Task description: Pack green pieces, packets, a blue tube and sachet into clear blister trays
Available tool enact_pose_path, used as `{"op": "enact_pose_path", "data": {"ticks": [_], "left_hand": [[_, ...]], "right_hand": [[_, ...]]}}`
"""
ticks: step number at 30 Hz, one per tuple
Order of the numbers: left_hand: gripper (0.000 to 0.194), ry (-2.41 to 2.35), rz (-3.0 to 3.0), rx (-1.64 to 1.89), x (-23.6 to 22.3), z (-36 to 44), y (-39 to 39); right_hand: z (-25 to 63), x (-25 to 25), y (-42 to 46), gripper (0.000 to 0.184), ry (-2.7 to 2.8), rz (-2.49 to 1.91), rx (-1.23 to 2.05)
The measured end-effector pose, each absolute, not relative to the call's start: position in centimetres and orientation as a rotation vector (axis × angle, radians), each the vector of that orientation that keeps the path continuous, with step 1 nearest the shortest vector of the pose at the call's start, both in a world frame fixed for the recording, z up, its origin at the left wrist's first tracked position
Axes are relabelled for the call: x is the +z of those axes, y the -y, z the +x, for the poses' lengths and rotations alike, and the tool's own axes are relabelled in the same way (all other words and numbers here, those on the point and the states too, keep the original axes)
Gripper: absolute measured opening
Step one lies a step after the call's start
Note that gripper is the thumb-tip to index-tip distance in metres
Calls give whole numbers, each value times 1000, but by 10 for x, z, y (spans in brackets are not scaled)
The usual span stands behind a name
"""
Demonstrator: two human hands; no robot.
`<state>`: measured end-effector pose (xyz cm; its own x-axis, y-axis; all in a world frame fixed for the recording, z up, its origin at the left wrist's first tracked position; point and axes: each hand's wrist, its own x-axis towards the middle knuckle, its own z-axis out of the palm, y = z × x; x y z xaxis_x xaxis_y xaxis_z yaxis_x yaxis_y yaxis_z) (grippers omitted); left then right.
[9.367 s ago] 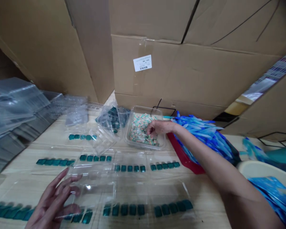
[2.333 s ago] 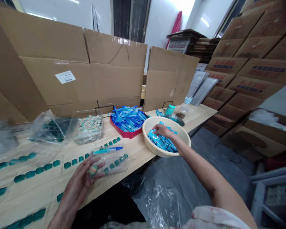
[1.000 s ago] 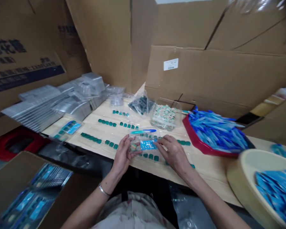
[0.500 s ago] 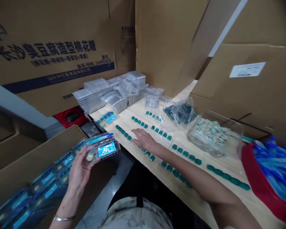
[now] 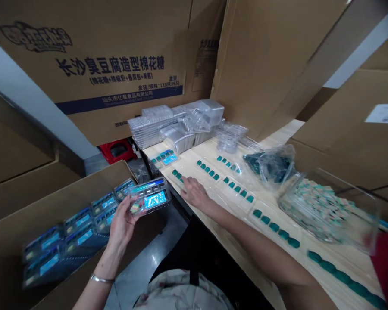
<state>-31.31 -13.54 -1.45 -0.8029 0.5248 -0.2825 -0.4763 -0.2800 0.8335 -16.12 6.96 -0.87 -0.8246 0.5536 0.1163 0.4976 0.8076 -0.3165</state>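
My left hand (image 5: 124,221) grips a clear plastic tray (image 5: 151,185), tilted above the open carton. In it lie a shiny blue packet (image 5: 155,199), a slim blue tube (image 5: 153,182) and a small striped piece (image 5: 136,208) near my fingers. At the table's left edge, my right hand (image 5: 195,192) has its fingers bent and closed over the near end of a row of dark green pieces (image 5: 176,174) in a clear tray. The hand hides part of that row, and the fingertips are hard to make out.
Filled trays (image 5: 80,221) lie in a carton (image 5: 93,181) at left. Stacked clear trays (image 5: 181,127) stand at the table's back. More green rows (image 5: 276,228) cover the table (image 5: 226,232), beside a bag of green pieces (image 5: 270,163) and a clear bin of striped pieces (image 5: 326,206).
The view has turned left, so the scene shifts rightward. My right hand has come down onto the near end of the green row, its fingers now bent. My left hand keeps its tray.
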Motion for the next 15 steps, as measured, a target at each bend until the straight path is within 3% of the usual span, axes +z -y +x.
{"op": "enact_pose_path", "data": {"ticks": [2,9,15], "left_hand": [[28,-1315,21,2134,-22,-311,132],[30,-1007,15,2133,-41,-279,94],[27,-878,-12,2075,-49,-256,60]], "right_hand": [[-160,-3,-86,50,2593,-836,639],[-133,48,-105,39,1421,-593,1957],[-129,40,-68,38,942,-580,2324]]}}
